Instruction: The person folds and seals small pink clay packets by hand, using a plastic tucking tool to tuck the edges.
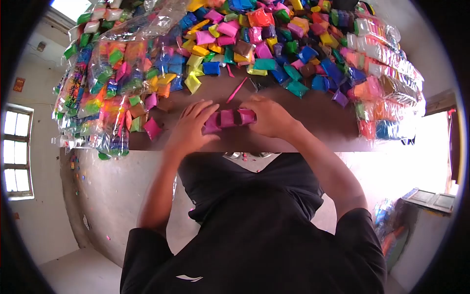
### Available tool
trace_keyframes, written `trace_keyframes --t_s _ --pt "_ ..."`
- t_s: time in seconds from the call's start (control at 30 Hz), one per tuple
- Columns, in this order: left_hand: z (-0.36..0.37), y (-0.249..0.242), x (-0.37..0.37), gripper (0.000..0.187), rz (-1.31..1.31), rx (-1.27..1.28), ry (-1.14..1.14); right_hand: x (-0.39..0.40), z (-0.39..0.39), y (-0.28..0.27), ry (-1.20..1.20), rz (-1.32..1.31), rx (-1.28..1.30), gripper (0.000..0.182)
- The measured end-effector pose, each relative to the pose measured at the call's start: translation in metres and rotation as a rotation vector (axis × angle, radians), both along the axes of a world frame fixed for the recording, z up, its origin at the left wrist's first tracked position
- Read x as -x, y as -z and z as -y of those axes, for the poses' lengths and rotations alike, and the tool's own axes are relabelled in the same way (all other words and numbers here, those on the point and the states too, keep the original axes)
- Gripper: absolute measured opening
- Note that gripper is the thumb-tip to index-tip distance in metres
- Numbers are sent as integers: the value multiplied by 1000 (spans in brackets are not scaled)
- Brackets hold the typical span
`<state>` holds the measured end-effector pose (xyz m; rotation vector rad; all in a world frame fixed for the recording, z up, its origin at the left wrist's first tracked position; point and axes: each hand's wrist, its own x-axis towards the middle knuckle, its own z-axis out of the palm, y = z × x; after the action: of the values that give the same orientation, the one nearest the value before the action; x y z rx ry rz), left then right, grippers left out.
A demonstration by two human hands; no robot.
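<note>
Three pink packets lie in a short row on the brown table, between my two hands. At the left end, my left hand (pixel 191 127) has its fingers and thumb around the left pink packet (pixel 211 124). The middle pink packet (pixel 226 118) shows between the hands. My right hand (pixel 271 116) curls its fingers onto the right pink packet (pixel 246 116), partly covering it. Just beyond the row lies a thin pink stick-like tool (pixel 237 89), with a smaller pink piece (pixel 230 71) farther back.
A heap of many-coloured packets (pixel 264 44) covers the back of the table (pixel 313 117). Clear bags of packets (pixel 105 88) are piled at the left, and more bagged packets (pixel 387 78) at the right. A loose magenta packet (pixel 152 128) lies left of my left hand.
</note>
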<state>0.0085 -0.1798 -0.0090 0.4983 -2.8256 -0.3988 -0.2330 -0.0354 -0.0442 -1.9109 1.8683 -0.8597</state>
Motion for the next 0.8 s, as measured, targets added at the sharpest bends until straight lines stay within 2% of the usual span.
trace_keyframes --t_s 0.03,0.1,0.43,0.5,0.63,0.7,0.73,0.8 --pt "5 2 0 80 71 -97 29 -1 2 -2 -3 -4 6 49" --pt "12 6 -1 78 90 -111 32 -2 5 -6 6 57 -106 48" --pt "12 11 0 80 91 -152 19 -12 5 4 43 46 -69 52" --pt "7 6 8 82 69 -110 48 -14 5 7 36 43 -57 58" --pt "3 11 21 88 56 -31 90 -18 0 -1 77 40 -15 56" --pt "2 8 22 91 53 -30 68 -15 -8 -13 130 135 142 48" --pt "1 4 22 94 54 -29 40 -6 -10 -20 134 129 140 48" --pt "-6 -8 17 94 5 -47 8 27 -11 -32 285 252 105 32"
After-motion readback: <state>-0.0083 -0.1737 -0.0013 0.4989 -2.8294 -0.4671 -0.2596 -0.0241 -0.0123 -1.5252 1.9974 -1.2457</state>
